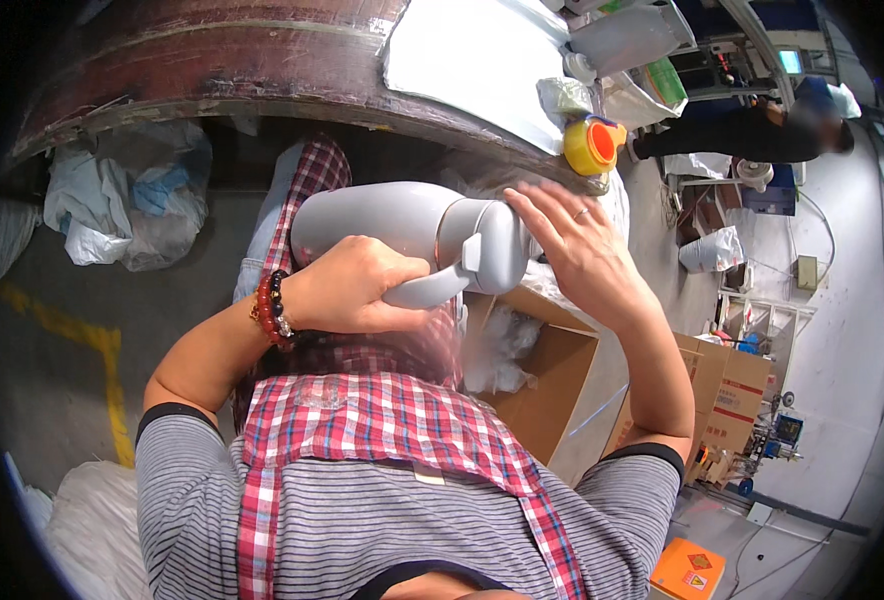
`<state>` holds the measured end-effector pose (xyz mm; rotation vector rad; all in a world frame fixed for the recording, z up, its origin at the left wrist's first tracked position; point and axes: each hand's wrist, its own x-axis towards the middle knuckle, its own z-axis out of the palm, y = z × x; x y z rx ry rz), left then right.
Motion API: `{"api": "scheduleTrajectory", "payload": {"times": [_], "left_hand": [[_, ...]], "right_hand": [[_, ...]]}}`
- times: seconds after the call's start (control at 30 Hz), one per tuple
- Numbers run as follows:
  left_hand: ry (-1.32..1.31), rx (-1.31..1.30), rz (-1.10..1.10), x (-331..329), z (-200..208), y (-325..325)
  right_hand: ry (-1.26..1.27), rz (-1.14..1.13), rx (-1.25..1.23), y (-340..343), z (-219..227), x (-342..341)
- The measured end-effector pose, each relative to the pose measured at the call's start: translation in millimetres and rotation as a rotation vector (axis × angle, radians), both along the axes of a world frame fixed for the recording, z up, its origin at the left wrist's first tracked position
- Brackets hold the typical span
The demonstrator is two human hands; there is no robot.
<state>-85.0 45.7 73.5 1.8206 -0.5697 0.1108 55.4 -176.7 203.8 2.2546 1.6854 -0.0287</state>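
Observation:
A light grey thermos jug [377, 215] lies on its side across my lap, its base to the left and its lid [502, 247] to the right. My left hand [357, 285] is closed around the jug's curved handle [432, 288], with thumb and forefinger on either side of the free end. Beside the lid, my right hand [584, 250] has its fingers stretched out, slightly blurred at the tips. Its palm side faces the lid's top, and I cannot tell whether it touches. A red checked apron [362, 410] covers my front.
Ahead is a worn dark red bench [212, 70] with a white sheet [482, 70] and a yellow tape dispenser [592, 146]. Another grey jug [632, 38] lies at the far right. An opened cardboard box [542, 390] holds clear plastic. Plastic bags [127, 195] hang left; a person [732, 135] is farther off.

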Motion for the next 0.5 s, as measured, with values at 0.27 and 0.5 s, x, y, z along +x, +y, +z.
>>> {"api": "scheduleTrajectory", "payload": {"times": [0.27,0.5], "left_hand": [[0.209,-0.193,-0.108,7.3,5.2,22.9],[0.296,-0.15,-0.304,23.0,-0.7,34.5]], "right_hand": [[0.156,0.197,0.047,-12.1,6.3,-13.0],[-0.046,0.515,0.05,1.6,11.8,-11.0]]}}
